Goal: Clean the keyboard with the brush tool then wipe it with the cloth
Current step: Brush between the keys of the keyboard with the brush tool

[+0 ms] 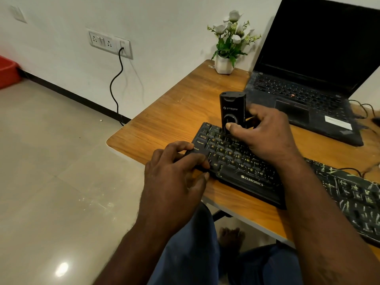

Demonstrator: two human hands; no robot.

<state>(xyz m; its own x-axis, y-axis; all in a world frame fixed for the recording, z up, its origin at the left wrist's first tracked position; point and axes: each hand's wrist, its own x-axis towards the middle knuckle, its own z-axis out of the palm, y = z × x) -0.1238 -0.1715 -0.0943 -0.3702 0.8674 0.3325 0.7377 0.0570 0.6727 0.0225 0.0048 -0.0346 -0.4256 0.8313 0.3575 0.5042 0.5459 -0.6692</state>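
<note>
A black Zebronics keyboard (242, 161) lies slantwise on the wooden desk (168, 120). My right hand (265, 136) grips a black Stroff brush tool (232, 112) upright, its lower end down on the keyboard's top-left key rows; the bristles are hidden by the hand. My left hand (176, 169) grips the keyboard's left end, fingers curled over the Shift and Alt corner with the thumb at the front edge. No cloth is in view.
An open black laptop (308, 79) stands behind the keyboard. A white pot of artificial flowers (226, 58) sits at the desk's back corner. A cable (117, 85) hangs from the wall socket. Tiled floor lies left of the desk edge; my knees are below.
</note>
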